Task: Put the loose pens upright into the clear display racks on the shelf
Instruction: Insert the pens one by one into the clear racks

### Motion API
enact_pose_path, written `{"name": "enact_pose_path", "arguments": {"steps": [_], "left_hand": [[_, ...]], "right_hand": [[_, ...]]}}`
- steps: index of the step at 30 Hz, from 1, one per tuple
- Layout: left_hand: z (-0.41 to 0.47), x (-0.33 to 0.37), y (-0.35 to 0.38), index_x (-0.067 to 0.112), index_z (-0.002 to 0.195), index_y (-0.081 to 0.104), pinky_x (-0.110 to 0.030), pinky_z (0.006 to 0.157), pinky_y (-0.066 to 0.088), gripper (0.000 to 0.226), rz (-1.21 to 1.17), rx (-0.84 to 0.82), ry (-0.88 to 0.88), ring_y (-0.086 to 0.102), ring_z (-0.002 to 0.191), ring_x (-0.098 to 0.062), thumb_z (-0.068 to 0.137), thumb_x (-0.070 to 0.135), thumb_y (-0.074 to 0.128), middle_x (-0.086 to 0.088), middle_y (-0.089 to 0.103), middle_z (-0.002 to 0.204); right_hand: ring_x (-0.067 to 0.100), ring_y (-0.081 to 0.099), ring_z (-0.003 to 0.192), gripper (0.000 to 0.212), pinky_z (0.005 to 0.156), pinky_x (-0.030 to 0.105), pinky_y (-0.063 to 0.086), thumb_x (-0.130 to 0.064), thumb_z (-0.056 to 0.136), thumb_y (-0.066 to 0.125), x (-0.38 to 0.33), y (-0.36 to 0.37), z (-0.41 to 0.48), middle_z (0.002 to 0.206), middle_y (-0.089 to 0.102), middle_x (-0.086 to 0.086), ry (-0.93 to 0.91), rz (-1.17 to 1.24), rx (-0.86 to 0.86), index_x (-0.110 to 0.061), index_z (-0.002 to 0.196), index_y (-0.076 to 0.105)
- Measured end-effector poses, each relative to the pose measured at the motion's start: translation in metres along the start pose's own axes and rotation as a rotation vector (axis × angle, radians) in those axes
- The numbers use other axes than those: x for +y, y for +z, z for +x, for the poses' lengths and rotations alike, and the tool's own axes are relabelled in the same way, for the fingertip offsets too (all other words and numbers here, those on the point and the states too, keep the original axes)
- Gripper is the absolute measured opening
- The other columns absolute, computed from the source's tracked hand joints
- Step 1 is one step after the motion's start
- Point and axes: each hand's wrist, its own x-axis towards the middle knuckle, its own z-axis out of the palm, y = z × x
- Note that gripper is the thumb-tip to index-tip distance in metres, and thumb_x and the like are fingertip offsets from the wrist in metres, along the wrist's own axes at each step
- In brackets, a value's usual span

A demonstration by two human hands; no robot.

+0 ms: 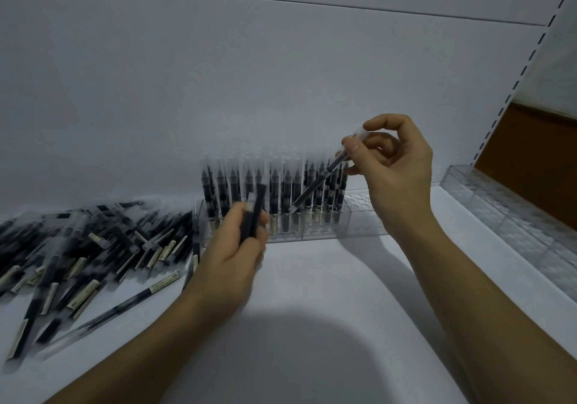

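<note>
A heap of loose black pens (84,253) with clear caps lies on the white shelf at the left. A clear display rack (359,219) stands against the back wall, with several pens upright in it and bare holes at its right end. My left hand (231,257) grips a few pens (254,216) upright just in front of the rack's left part. My right hand (393,160) pinches one pen (318,185) by its capped end; the pen slants down-left over the standing pens.
More clear racks (512,216) without pens run along the right edge of the shelf. A slotted upright post (530,63) rises at the right, with a brown panel behind it. The white shelf (312,278) lies between my arms.
</note>
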Motion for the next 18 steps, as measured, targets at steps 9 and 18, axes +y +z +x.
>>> {"name": "enact_pose_path", "arguments": {"steps": [9,18], "left_hand": [[-0.003,0.008,0.000,0.027,0.115,0.062,-0.028,0.067,0.048,0.032,0.309,-0.043,0.051,0.058,0.071,-0.021,0.102,0.003,0.047,-0.001,0.061,0.080],[-0.004,0.017,0.002,0.022,0.105,0.058,-0.022,0.071,0.056,0.027,0.284,0.054,0.062,0.070,0.082,-0.013,0.098,-0.004,0.055,0.009,0.074,0.096]], "right_hand": [[0.032,0.072,0.087,0.021,0.070,0.054,0.059,-0.006,0.094,0.075,0.001,-0.003,0.001,0.094,0.071,0.010,-0.134,-0.148,-0.015,-0.016,0.106,0.060],[0.028,0.072,0.090,0.020,0.073,0.054,0.060,-0.007,0.094,0.075,0.005,-0.005,0.001,0.094,0.072,0.002,-0.157,-0.185,-0.049,-0.017,0.106,0.062]]}}
